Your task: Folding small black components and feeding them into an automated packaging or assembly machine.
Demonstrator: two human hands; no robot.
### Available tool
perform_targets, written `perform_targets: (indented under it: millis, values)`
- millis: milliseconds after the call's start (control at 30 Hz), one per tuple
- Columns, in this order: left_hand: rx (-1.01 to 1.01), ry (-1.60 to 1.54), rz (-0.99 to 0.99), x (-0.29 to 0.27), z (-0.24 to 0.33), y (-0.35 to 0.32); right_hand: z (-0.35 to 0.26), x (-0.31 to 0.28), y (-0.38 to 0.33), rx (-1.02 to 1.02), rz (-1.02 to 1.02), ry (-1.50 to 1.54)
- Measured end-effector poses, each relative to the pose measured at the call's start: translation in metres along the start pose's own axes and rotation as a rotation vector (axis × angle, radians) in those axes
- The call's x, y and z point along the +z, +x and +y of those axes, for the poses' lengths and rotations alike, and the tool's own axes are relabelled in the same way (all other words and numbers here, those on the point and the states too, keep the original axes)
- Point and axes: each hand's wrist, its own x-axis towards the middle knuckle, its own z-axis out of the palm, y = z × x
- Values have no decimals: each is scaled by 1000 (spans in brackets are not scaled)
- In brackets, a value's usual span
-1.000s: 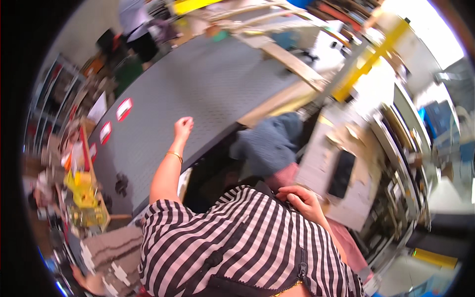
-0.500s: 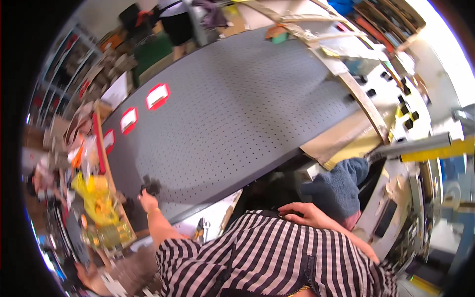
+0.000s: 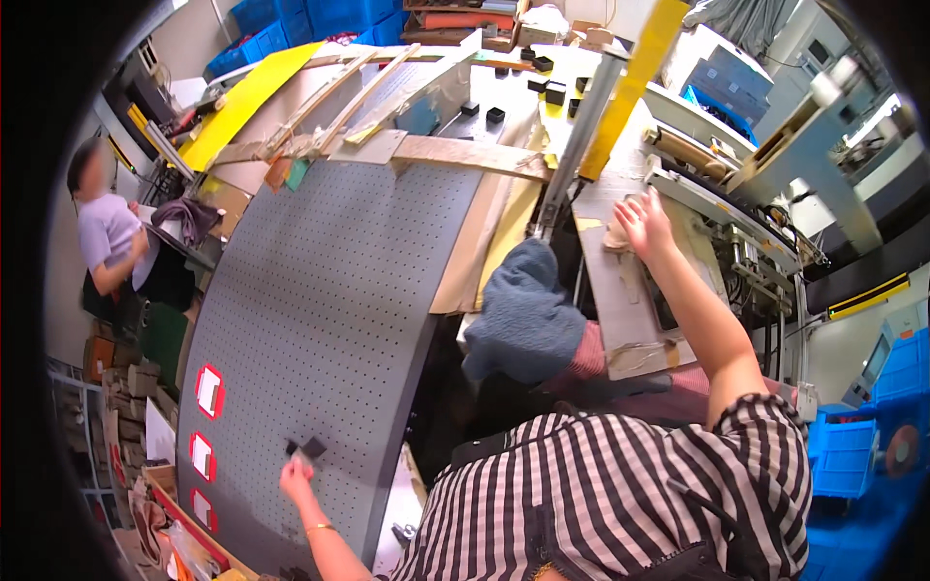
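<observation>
Now, by labels:
Left hand: the left hand lies low on the grey perforated tabletop, fingers drawn together on a small dark block at its fingertips; half a second ago it was at much the same dark piece near the lower left edge of the board, and a second ago it was stretched far up the board
Dark block: flat on the tabletop, just right of three red-and-white labels that run down the board's left side; a second, smaller dark bit touches it on the left
Right hand: the right hand is stretched out to the right, fingers spread apart, resting on a crumpled tan rag on a pale work surface; in both earlier views it was tucked close against the striped shirt
Between the arms: a blue cloth bundle hangs beside the tabletop's right edge
Far end: cardboard strips and small black blocks lie beyond the board; a yellow bar slants upward
Other person: someone in a lilac top stands at the left, well apart
View: it has swung since the earlier frames, so the board now stands more upright in the picture
</observation>
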Motion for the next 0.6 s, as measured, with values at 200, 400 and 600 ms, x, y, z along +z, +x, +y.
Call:
perform_targets:
  millis: [200, 400, 600]
  values:
    - [400, 96, -524, 227, 251, -161, -9, 56, 129, 68, -507, 50]
    - [1097, 312, -952, 356, 380, -334, -57, -39, -44, -172, -934, -527]
    - [1524, 225, -1307, 488, 432, -468, -160, -143, -110, -546, -1048, -896]
